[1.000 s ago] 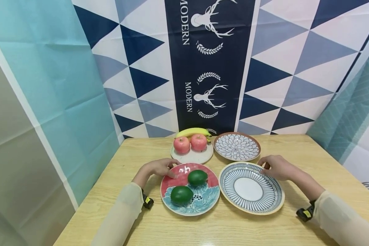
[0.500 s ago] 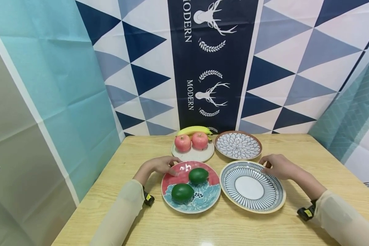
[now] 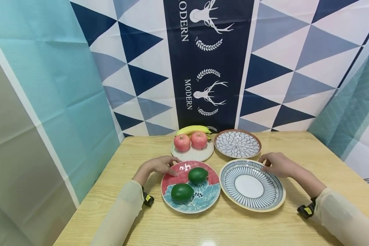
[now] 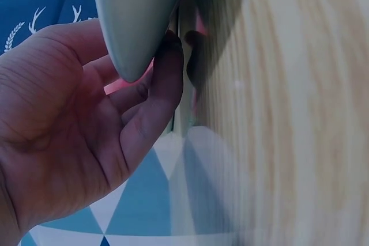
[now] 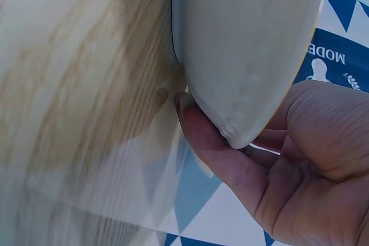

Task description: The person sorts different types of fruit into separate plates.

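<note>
Seemingly at the gripping step, the left hand (image 3: 160, 165) curls its fingers (image 4: 155, 99) under the far rim of the red plate (image 3: 213, 194) with two green fruits (image 3: 198, 175), while the right hand (image 3: 276, 164) pinches the striped plate (image 3: 252, 201) beside it; a level lift likely follows.
</note>
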Demonstrator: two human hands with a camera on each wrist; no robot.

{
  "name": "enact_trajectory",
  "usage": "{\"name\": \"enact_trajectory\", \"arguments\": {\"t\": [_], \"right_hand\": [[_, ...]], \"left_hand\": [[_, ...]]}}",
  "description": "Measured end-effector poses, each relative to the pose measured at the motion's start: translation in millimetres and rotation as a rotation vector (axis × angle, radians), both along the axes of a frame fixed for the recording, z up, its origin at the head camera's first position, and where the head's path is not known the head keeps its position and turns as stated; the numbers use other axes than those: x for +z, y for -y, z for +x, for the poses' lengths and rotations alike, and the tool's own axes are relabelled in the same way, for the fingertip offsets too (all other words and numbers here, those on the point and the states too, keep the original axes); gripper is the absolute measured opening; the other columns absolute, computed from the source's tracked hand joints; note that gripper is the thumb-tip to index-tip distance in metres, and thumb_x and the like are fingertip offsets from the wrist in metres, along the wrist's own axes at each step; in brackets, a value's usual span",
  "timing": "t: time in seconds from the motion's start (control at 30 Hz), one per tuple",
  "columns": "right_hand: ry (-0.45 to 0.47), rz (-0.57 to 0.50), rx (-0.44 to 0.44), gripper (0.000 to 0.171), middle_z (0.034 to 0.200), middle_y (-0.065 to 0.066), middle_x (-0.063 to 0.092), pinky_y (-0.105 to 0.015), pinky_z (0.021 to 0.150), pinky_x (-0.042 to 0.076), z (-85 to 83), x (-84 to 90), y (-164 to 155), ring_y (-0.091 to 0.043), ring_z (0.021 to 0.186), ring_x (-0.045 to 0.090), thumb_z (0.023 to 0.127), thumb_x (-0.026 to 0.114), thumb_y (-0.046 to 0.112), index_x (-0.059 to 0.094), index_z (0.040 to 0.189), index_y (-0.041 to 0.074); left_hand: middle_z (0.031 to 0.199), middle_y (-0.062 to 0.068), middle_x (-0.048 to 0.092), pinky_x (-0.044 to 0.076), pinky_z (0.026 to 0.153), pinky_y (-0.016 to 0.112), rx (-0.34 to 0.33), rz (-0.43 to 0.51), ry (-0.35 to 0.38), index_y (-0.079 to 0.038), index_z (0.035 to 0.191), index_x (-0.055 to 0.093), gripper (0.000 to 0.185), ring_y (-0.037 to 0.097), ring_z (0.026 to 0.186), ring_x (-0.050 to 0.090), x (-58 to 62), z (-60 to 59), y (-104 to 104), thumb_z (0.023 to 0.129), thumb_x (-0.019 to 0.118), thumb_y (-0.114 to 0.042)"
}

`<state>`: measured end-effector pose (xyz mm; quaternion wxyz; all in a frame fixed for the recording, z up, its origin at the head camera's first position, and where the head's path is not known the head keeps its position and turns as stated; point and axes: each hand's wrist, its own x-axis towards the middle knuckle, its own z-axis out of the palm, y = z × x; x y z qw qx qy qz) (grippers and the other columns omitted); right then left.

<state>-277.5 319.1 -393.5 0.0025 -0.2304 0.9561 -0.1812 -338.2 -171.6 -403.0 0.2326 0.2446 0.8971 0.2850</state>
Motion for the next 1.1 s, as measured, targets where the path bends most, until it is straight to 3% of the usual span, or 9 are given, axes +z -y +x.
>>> {"name": "enact_trajectory", "arguments": {"t": [0.2,0.4,0.7,0.9,1.1], "right_hand": [[0.009,0.002,-0.006,0.018,0.083,0.001,0.069,-0.038,0.070,0.052,-3.0,4.6,1,-0.014,0.076,0.061,0.090,0.080,0.007,0.074,0.106,0.000],[0.017,0.003,-0.013,0.017,0.081,0.001,0.067,-0.038,0.070,0.051,-3.1,8.8,1,-0.015,0.075,0.059,0.090,0.079,0.007,0.073,0.105,0.000],[0.021,0.008,-0.025,0.015,0.081,0.001,0.066,-0.036,0.068,0.050,-1.1,7.9,1,-0.016,0.074,0.059,0.091,0.079,0.007,0.073,0.104,0.001],[0.032,0.005,-0.044,0.016,0.082,0.001,0.066,-0.035,0.068,0.049,-1.6,4.0,3,-0.016,0.075,0.058,0.092,0.078,0.008,0.073,0.106,0.002],[0.055,0.002,-0.044,0.019,0.083,0.001,0.067,-0.035,0.068,0.049,0.3,0.6,2,-0.016,0.075,0.058,0.092,0.079,0.008,0.073,0.108,0.001]], "left_hand": [[0.116,0.003,0.066,0.050,0.100,0.046,0.003,-0.021,-0.044,-0.020,0.140,0.067,0.051,0.024,0.108,0.059,2.3,-0.5,3,0.093,0.082,-0.031],[0.106,0.003,0.067,0.053,0.086,0.037,0.027,-0.021,-0.113,-0.018,0.133,0.071,0.044,0.022,0.098,0.061,8.9,-1.2,5,0.094,0.081,-0.035],[0.095,0.010,0.069,0.059,0.067,0.033,0.198,0.065,-0.273,-0.001,0.127,0.067,0.041,0.023,0.075,0.068,32.4,1.0,0,0.096,0.079,-0.024],[0.116,0.019,0.071,0.058,0.086,0.043,0.297,0.024,-0.422,0.003,0.130,0.065,0.051,0.031,0.104,0.067,43.2,-6.9,-17,0.094,0.078,-0.030],[0.140,0.025,0.057,0.049,0.107,0.053,0.345,-0.023,-0.459,0.002,0.143,0.056,0.067,0.039,0.130,0.055,39.0,-23.8,-36,0.093,0.079,-0.036]]}}
